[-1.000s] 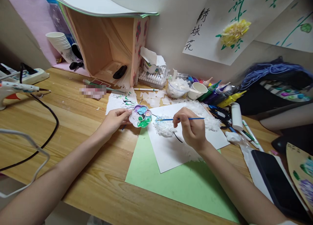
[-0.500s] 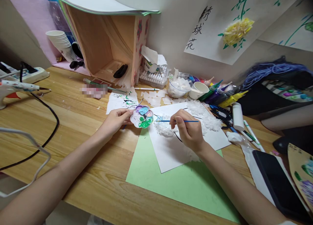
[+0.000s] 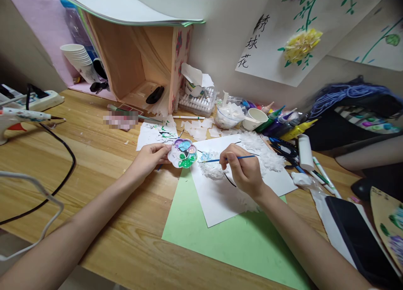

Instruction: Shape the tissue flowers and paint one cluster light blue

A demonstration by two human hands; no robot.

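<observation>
My left hand (image 3: pixel 155 155) pinches the edge of a flower-shaped paint palette (image 3: pixel 172 156), whose wells hold purple, blue, pinkish and green paint. In my right hand (image 3: pixel 242 168) is a thin blue paintbrush (image 3: pixel 212 160). Its tip is at a cluster of crumpled white paper petals (image 3: pixel 214 171) with light blue paint on part of it; whether the bristles touch, I cannot tell. The petals sit on a white sheet (image 3: pixel 209 212), tilted over a green sheet (image 3: pixel 195 239). More white petals (image 3: pixel 272 159) lie at the sheet's far right, and black lines run between clusters.
A paint-stained tissue (image 3: pixel 147 137) lies behind the palette. Paper scraps, a bowl of scraps (image 3: pixel 229 116), a paper cup (image 3: pixel 255 119) and paint bottles line the back. Scissors (image 3: pixel 283 149) and a phone (image 3: pixel 355 235) are right; a glue gun (image 3: pixel 25 116) and cables are left.
The brush has tilted, its tip slightly lower against the petals. The palette remains in my left hand at nearly the same spot. The whole view has shifted a little.
</observation>
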